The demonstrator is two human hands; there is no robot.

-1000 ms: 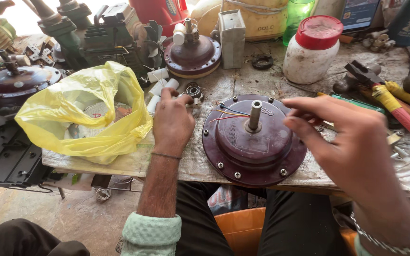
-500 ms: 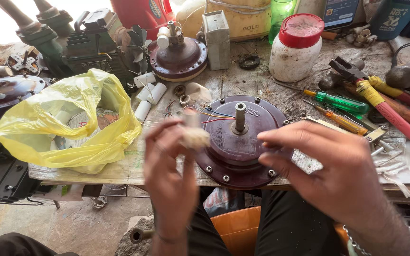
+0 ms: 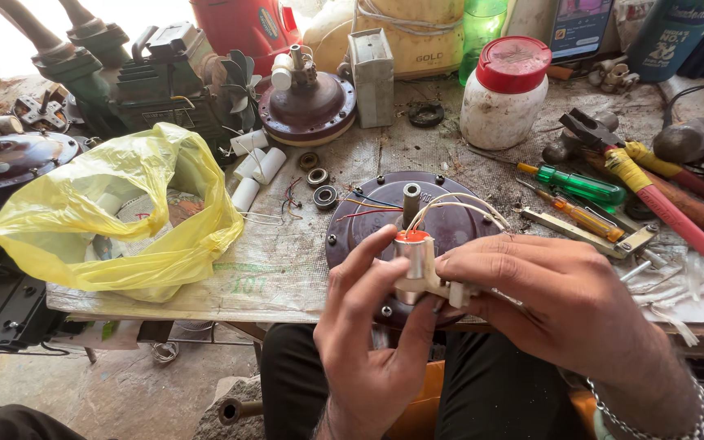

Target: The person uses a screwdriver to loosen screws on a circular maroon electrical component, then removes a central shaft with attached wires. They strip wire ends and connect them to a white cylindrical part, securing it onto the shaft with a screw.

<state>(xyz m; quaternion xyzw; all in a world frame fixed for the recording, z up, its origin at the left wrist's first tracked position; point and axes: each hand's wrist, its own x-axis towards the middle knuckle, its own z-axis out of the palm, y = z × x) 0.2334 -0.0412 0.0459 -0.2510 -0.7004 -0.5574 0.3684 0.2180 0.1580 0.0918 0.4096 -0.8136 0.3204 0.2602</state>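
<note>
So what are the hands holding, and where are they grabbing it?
Both hands hold a small silver cylinder with an orange top. The left hand pinches its side; the right hand grips its white base, where white wires lead off.

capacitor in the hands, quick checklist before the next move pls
1. Both hands on the small white capacitor: ok, left hand and right hand pinch it.
2. White wires attached at its red top: ok.
3. Wires free of the motor shaft: cannot tell, they loop close by.
4. Maroon motor housing flat on the bench: ok.
5. Green screwdriver close at hand: ok, lying right of the housing.
</note>
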